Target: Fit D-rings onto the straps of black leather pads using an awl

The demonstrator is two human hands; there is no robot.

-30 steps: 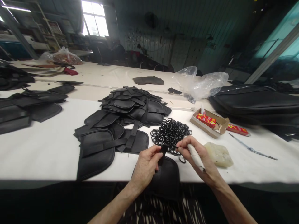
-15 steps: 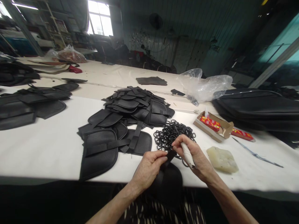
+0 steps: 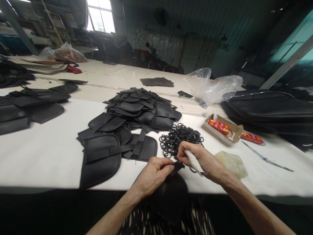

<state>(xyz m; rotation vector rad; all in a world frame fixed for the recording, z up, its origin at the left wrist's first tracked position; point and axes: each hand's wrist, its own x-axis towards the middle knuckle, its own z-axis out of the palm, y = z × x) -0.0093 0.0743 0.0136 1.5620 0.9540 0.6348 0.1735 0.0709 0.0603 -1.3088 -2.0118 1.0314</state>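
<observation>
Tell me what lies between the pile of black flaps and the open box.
A heap of black rings lies between the flaps and the box, seen in the head view.

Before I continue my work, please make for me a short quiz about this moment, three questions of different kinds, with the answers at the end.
1. True or false: the left hand pinches a black strap.
2. What does the right hand hold? A) clear plastic bag; B) pale wrapped item; C) red fabric.
3. Fill in: the open cardboard box contains a packet coloured red and ____.

Key: 1. True; 2. B; 3. yellow
</observation>
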